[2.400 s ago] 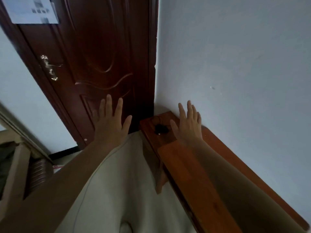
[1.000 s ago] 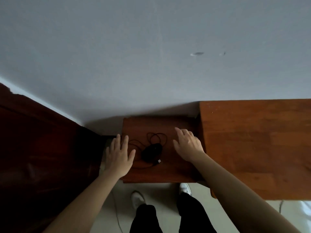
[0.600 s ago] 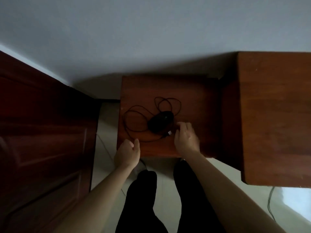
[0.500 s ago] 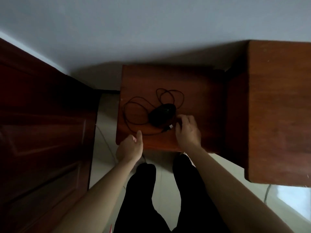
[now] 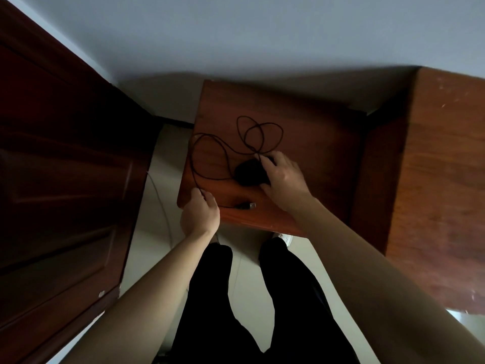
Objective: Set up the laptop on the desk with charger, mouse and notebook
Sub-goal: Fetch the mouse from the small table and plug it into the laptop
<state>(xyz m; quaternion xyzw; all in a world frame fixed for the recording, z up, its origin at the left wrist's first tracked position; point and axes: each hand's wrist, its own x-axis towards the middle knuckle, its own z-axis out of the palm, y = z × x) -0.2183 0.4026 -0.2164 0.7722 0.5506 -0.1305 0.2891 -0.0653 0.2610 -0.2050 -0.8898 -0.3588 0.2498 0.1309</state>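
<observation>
A black wired mouse (image 5: pixel 248 172) lies on a low wooden side table (image 5: pixel 309 143). Its thin black cable (image 5: pixel 210 151) loops over the table top, and the USB plug (image 5: pixel 248 205) rests near the front edge. My right hand (image 5: pixel 282 179) wraps around the right side of the mouse. My left hand (image 5: pixel 200 215) is at the table's front left corner, its fingers pinching the cable. No laptop, charger or notebook is in view.
A taller wooden desk (image 5: pixel 443 179) stands to the right of the side table. A dark wooden door (image 5: pixel 60 164) is on the left, a pale wall behind. My legs in black trousers (image 5: pixel 252 306) stand on the light floor.
My right hand has moved from the plug onto the mouse and closed around it. My left hand has come up to the table corner and pinched the cable. The view has tilted down.
</observation>
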